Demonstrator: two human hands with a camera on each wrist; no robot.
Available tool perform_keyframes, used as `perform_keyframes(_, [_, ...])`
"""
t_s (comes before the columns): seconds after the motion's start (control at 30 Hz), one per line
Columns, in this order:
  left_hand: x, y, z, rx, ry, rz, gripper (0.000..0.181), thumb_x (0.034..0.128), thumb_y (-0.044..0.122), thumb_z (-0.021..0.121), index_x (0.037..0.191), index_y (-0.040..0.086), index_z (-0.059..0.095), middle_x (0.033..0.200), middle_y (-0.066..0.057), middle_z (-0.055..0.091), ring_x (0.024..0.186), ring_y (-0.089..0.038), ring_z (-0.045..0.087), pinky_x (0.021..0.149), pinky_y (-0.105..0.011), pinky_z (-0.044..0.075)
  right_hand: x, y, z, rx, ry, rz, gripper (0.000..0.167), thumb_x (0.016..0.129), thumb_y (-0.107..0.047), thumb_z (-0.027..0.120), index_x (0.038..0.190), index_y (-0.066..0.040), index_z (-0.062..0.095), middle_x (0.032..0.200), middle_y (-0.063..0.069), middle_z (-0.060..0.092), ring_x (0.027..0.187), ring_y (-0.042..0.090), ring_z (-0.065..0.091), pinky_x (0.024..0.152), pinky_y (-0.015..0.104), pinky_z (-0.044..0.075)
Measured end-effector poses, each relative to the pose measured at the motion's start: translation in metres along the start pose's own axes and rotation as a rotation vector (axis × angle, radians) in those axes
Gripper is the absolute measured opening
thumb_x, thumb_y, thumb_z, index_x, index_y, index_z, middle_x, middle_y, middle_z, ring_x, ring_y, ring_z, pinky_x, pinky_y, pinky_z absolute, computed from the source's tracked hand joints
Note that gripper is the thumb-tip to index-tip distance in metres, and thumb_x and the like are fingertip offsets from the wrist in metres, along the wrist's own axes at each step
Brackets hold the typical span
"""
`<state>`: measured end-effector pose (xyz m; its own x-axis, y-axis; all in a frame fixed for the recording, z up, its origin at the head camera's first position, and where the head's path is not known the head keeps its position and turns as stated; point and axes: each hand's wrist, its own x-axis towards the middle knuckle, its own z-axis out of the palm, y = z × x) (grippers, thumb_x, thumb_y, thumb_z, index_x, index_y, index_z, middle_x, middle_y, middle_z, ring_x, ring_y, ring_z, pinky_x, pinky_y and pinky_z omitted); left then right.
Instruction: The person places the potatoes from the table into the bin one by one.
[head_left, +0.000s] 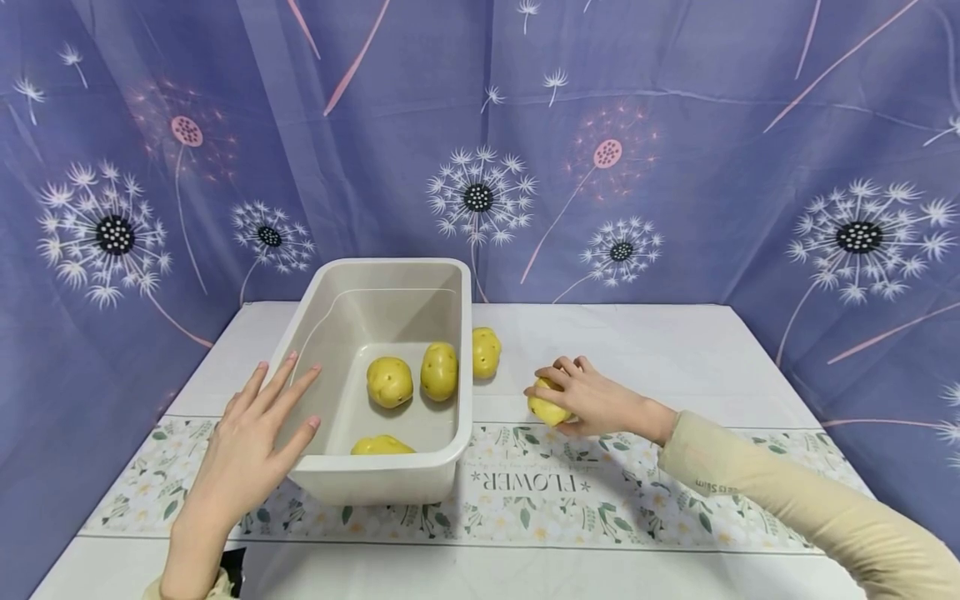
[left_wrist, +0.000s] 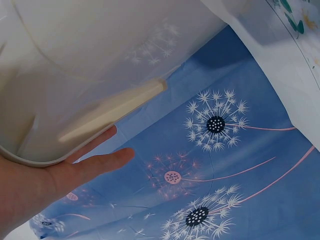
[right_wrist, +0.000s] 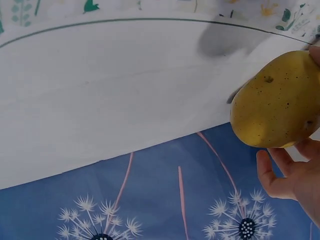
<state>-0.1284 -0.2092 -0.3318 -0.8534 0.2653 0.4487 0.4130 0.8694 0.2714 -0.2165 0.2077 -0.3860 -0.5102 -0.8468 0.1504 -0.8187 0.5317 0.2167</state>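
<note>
My right hand (head_left: 596,402) grips a yellow potato (head_left: 547,407) over the table, to the right of a light grey plastic bin (head_left: 466,367). The right wrist view shows this potato (right_wrist: 275,102) large, dotted with dark specks, and part of the hand (right_wrist: 302,182) around it. At the bin's left side, my left hand (head_left: 251,433) has its fingers spread and extended. In the left wrist view that hand (left_wrist: 65,180) lies against the rim. Inside the bin are a round potato (head_left: 390,382), an oval potato (head_left: 439,372) and a partly hidden potato (head_left: 382,446).
Another potato (head_left: 486,352) sits just outside the bin's right wall, partly covered by it. A floral runner (head_left: 555,517) printed with "FLOWER" crosses the white table (head_left: 637,342). Blue-purple dandelion curtains (head_left: 375,167) enclose the back and sides.
</note>
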Motion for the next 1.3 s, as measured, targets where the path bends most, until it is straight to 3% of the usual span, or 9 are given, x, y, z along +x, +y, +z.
perform_keyframes(1.3, [0.001, 0.000, 0.000, 0.011, 0.009, 0.011, 0.051, 0.0870, 0.033, 0.053, 0.135, 0.024, 0.040, 0.144, -0.012, 0.033, 0.133, -0.042, 0.022, 0.092, -0.065, 0.026, 0.022, 0.005, -0.031, -0.078, 0.077, -0.045, 0.061, 0.065, -0.037, 0.072, 0.121, -0.021, 0.054, 0.115, 0.010, 0.053, 0.093, 0.024, 0.045, 0.072, 0.038, 0.038])
